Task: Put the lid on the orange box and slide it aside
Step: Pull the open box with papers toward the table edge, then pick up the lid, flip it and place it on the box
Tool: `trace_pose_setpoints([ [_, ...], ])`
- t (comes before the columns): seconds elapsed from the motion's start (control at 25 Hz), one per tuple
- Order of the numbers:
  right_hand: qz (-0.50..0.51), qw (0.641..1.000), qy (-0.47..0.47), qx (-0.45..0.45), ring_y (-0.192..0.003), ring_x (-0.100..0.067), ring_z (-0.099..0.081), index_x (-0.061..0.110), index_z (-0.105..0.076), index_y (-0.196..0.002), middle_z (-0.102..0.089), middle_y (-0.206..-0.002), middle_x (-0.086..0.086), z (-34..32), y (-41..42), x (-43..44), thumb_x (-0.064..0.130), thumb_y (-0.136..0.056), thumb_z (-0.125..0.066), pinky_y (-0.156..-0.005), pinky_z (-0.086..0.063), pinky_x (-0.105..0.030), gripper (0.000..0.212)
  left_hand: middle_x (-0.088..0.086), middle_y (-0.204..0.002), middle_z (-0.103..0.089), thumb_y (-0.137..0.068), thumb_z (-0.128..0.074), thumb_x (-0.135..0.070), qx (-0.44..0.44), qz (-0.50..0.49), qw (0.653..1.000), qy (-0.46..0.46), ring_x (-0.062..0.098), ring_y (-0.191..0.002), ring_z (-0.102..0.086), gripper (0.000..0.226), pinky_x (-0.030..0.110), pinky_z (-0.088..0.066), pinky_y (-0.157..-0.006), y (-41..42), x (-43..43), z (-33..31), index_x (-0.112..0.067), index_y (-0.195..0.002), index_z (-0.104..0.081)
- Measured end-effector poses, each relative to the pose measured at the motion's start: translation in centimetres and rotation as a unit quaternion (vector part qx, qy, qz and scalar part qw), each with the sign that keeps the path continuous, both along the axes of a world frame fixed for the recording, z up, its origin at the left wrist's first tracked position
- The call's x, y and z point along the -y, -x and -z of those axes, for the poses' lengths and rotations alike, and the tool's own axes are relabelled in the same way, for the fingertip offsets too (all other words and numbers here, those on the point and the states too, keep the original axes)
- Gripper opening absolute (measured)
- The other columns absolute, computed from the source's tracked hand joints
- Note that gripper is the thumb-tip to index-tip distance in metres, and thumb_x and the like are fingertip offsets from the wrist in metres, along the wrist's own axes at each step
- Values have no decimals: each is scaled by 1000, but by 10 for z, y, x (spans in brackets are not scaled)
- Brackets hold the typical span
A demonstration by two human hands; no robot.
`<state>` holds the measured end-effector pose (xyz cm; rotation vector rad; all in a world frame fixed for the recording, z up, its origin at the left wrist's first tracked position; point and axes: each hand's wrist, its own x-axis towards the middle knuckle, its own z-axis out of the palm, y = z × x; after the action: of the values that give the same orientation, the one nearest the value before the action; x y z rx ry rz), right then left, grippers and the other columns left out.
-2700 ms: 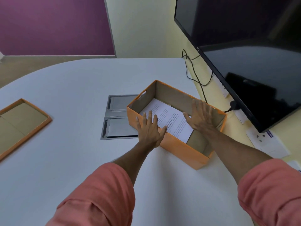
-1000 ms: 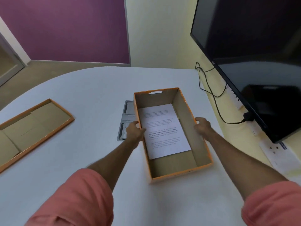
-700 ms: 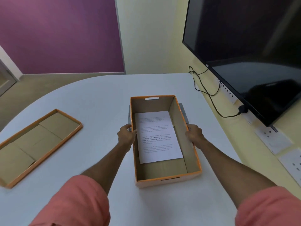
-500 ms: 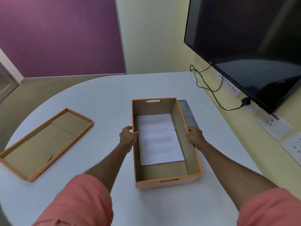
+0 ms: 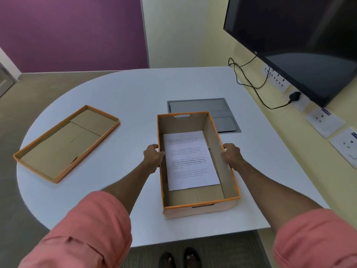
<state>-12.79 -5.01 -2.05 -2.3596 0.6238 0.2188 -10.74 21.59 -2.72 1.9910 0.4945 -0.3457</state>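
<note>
Head view: box [image 5: 197,206] sits open on the table [image 5: 135,89], near the front edge, long axis running away from the person. A printed sheet [image 5: 188,159] lies flat on the box floor. Left hand [image 5: 153,157] is closed on the left long wall about midway, fingers curled over the rim; right hand [image 5: 230,154] grips the right long wall the same way. So both hands hold the box, neither is free. Lid [image 5: 67,142] lies well apart to the left, inside face up, angled, untouched. A grey floor-box panel [image 5: 202,107] is set in the table just behind the box.

Step, by my read: positioning the box, lid not yet on. Next move calls for letting go with at least one hand, reaching left for the lid, flipping it hollow side down, lining its corners with the box rim, pressing down, then pushing the closed box aside.
</note>
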Motion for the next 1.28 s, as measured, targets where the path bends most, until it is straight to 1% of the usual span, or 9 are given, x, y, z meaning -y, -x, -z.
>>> trace_pose_setpoints([
  [0.12,-7,1000,8,-4,-107,-43,-62,-10,-59,-119,-63,-119,-27,4,2,1,-6,-90,-45,-94,-55,-49,33,17,-147,-43,-94,-56,-9,-9,3,1000,-4,36,-120,-56,53,38,-54,-87,5,3,4,-7,-143,-36],
  [0.4,-46,999,19,-17,-108,-39,-60,-5,-54,-124,-60,-123,-25,5,3,4,8,-95,-48,-90,-52,-43,32,14,-154,-35,-96,-54,-17,-9,19,999,-24,38,-134,-44,57,47,-47,-103,6,10,5,-7,-147,-31],
  [0.52,-84,992,95,-24,-115,-41,-56,3,-43,-131,-55,-128,-22,-4,-2,-4,28,-96,-49,-86,-46,-41,43,16,-153,-35,-95,-56,-18,0,56,997,-58,37,-133,-44,59,42,-48,-101,8,11,1,-6,-146,-28],
  [0.64,-150,969,193,41,-128,-39,-49,7,-34,-143,-48,-142,-19,-13,-15,-20,42,-97,-45,-104,-42,-50,59,17,-153,-35,-96,-54,-22,49,114,987,-98,37,-136,-41,62,43,-42,-105,8,9,-10,-5,-147,-25],
  [0.8,-261,917,283,107,-147,-32,-23,8,-17,-155,-25,-160,-15,-21,-27,-54,56,-97,-31,-120,-19,-50,76,15,-158,-27,-101,-41,-27,119,173,954,-213,31,-144,-29,58,43,-24,-118,9,-13,-27,-3,-150,-20],
  [0.92,-323,898,274,121,-152,-29,-11,10,-10,-156,-15,-164,-12,-25,-37,-86,61,-96,-26,-123,-5,-51,80,16,-151,-36,-101,-37,-27,132,183,928,-298,31,-138,-35,52,49,-19,-118,8,-39,-36,-3,-146,-26],
  [1.08,-359,882,253,172,-149,-30,-18,13,-18,-154,-23,-161,-11,-36,-53,-136,63,-93,-28,-121,-10,-53,80,12,-162,-13,-102,-30,-36,112,195,899,-375,29,-150,-10,60,51,-3,-121,8,-80,-47,-8,-152,-14],
  [1.16,-375,873,249,186,-148,-31,-19,13,-20,-153,-24,-159,-13,-38,-60,-163,64,-92,-27,-121,-12,-53,79,11,-163,-10,-102,-30,-38,108,192,889,-402,28,-150,-8,61,52,-4,-121,4,-104,-54,-10,-153,-14],
  [1.28,-404,868,231,172,-152,-30,-7,16,-10,-156,-13,-164,-12,-37,-71,-209,66,-93,-21,-123,-2,-51,81,12,-162,-12,-101,-31,-40,105,182,883,-419,30,-150,-10,62,52,-5,-120,-1,-143,-59,-11,-153,-14],
])
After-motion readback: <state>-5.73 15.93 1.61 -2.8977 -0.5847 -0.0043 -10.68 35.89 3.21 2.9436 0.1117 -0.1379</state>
